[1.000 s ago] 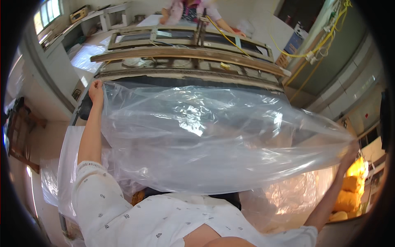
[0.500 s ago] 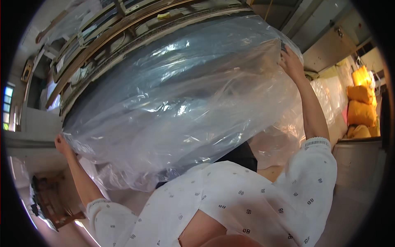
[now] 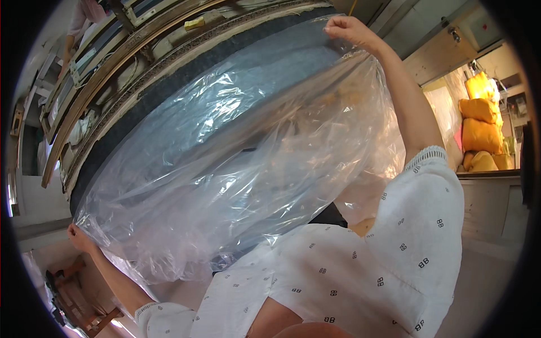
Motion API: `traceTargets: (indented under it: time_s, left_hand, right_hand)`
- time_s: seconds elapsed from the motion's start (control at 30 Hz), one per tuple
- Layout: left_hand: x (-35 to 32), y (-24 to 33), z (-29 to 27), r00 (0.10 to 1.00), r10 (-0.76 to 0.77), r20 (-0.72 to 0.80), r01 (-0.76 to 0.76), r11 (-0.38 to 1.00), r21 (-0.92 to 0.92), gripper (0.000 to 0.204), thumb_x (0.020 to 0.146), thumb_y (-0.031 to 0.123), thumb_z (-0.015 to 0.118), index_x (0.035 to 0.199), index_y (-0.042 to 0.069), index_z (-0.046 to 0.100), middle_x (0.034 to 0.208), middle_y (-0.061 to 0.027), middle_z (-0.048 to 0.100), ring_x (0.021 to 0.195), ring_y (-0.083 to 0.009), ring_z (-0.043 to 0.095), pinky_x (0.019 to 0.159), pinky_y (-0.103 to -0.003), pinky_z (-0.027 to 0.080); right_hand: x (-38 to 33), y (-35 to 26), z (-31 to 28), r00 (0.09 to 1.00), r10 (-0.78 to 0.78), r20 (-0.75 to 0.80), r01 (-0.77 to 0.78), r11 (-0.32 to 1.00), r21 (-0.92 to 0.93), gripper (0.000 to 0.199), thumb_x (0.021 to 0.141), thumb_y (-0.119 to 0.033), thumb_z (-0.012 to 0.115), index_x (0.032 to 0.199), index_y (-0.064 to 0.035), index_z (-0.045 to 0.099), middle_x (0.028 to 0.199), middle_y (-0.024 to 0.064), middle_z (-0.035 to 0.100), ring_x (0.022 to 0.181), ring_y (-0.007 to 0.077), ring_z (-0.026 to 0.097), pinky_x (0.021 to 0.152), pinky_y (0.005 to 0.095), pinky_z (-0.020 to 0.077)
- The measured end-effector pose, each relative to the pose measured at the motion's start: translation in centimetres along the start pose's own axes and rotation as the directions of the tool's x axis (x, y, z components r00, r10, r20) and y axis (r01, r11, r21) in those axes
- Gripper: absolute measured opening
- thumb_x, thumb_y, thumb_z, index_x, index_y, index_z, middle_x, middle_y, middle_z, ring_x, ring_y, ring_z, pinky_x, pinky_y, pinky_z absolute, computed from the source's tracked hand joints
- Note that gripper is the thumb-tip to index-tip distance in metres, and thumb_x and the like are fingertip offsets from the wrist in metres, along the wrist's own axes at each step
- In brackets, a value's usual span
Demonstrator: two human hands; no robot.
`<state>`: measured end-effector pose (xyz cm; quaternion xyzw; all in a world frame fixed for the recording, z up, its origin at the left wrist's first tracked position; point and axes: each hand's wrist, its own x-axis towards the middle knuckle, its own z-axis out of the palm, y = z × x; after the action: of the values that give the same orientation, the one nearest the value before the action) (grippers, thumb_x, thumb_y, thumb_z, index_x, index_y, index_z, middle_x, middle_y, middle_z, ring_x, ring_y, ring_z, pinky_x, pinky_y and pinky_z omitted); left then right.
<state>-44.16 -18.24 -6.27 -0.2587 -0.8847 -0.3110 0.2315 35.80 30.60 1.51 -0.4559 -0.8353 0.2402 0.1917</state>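
Observation:
A wide sheet of clear plastic film (image 3: 225,174) is spread between my hands, wrinkled and shiny, its far part on a dark bench top (image 3: 112,135) and its near part hanging in folds towards my body. My left hand (image 3: 80,238) pinches the film's edge at the near left corner of the bench. Raised at the far right, my right hand (image 3: 352,31) has its fingers curled closed at the film's other end. Beneath that hand, the film droops in gathered folds.
Beyond the bench runs a long frame of wooden rails (image 3: 124,67), with a small yellow block (image 3: 194,23) on it. Another person's sleeve (image 3: 90,10) shows behind it. At right, yellow bundles (image 3: 482,135) are stacked near a door (image 3: 439,48). A wooden stand (image 3: 76,293) is lower left.
My right hand has moved up and to the left in the picture, lifting the film's right end. The view has shifted, and more dark bench top shows along the far edge.

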Motion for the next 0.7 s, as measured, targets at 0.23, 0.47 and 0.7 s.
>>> traceTargets:
  time_s: [0.23,0.47,0.7]
  left_hand:
    - [2.0,-5.0,-2.8,0.997,-0.079,0.020,0.081,0.992,-0.100,0.032,0.086,0.027,0.053,0.105,0.001,0.057,0.100,-0.0098,0.061,0.091,-0.0207,0.057,0.080,-0.031,0.043]
    - [-0.2,-5.3,-16.1,0.760,-0.187,0.623,0.628,0.462,-0.627,0.039,0.087,0.021,0.057,0.121,0.007,0.046,0.115,-0.0078,0.054,0.108,-0.0178,0.049,0.092,-0.031,0.038]
    - [-5.0,-7.1,-18.9,0.719,-0.280,0.636,0.669,0.529,-0.523,0.036,0.084,0.020,0.061,0.115,0.008,0.048,0.110,-0.0045,0.056,0.103,-0.0162,0.052,0.090,-0.028,0.039]
  right_hand:
    - [4.6,1.8,5.1,0.994,-0.034,-0.107,0.048,0.990,0.134,0.014,0.076,-0.020,0.062,0.082,-0.0075,0.063,0.072,-0.0010,0.060,0.069,0.0077,0.054,0.066,0.0226,0.0430]
    - [4.4,2.4,5.3,0.984,-0.028,-0.178,0.042,0.996,0.073,0.015,0.074,-0.021,0.064,0.084,-0.0096,0.064,0.073,-0.0002,0.062,0.069,0.0085,0.055,0.066,0.0238,0.0435]
    - [5.9,2.1,4.4,0.998,-0.060,0.030,0.060,0.998,-0.007,0.014,0.082,-0.016,0.058,0.088,-0.0038,0.060,0.105,0.0096,0.055,0.084,0.0160,0.054,0.077,0.0269,0.0437]
